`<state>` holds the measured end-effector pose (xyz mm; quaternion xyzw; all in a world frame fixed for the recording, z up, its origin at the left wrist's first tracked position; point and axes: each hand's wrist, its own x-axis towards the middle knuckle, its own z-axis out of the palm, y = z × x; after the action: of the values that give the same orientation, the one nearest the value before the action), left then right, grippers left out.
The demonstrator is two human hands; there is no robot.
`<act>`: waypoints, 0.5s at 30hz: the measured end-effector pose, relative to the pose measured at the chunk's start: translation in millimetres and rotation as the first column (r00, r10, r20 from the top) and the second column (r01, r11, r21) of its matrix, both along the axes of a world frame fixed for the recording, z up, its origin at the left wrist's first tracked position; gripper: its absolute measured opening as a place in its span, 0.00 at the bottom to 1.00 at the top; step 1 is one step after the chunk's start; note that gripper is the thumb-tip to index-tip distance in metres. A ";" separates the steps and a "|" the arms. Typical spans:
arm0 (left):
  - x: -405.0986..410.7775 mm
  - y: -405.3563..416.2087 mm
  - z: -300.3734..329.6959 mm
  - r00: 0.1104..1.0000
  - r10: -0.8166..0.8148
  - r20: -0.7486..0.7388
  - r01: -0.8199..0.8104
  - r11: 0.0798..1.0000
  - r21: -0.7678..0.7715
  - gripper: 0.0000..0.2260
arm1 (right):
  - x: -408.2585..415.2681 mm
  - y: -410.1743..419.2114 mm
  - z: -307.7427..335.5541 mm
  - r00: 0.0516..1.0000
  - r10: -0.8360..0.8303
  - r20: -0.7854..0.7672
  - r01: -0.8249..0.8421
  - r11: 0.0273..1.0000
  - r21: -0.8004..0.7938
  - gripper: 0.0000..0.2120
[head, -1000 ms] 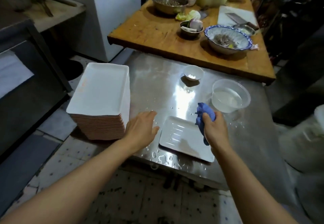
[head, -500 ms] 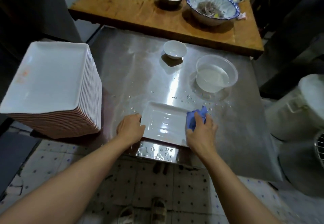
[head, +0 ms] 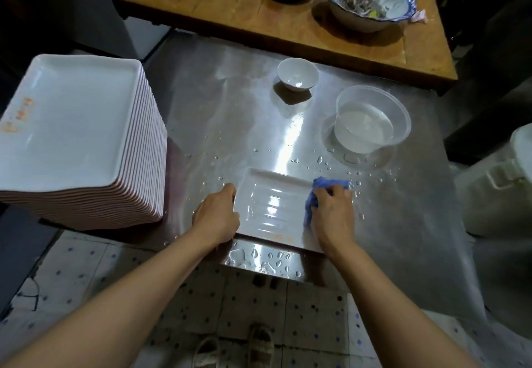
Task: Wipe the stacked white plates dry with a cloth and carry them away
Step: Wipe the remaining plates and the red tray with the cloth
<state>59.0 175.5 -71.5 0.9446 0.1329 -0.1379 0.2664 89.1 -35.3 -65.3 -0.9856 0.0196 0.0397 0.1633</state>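
At the wet steel tabletop's (head: pixel 230 114) near edge, left grip (head: pixel 216 215) clasps a glossy ribbed plate (head: pixel 270 209); right grip (head: pixel 332 213) bunches blue cloth (head: pixel 312 205).

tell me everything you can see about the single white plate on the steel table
The plate is white, rectangular and glossy, with a raised rim and shallow ridges across its base. It lies flat at the near edge of the wet steel table. The left hand grips its left rim; the right hand presses a blue cloth on its right side.
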 end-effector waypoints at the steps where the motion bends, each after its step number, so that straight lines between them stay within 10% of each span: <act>1: 0.0 0.1 -0.8 1.000 0.004 0.003 -0.004 1.000 -0.005 0.07 | -0.2 8.1 -1.6 0.999 0.047 0.011 -0.048 0.998 0.032 0.13; 15: -1.1 1.9 2.1 0.999 -0.017 0.030 0.018 0.999 -0.034 0.09 | 7.7 89.3 11.3 0.945 0.325 0.040 -0.304 0.822 0.482 0.16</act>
<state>57.9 177.4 -69.3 0.9430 0.1182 -0.1284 0.2832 96.8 54.1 -54.0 -0.9022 -0.1500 0.0911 0.3941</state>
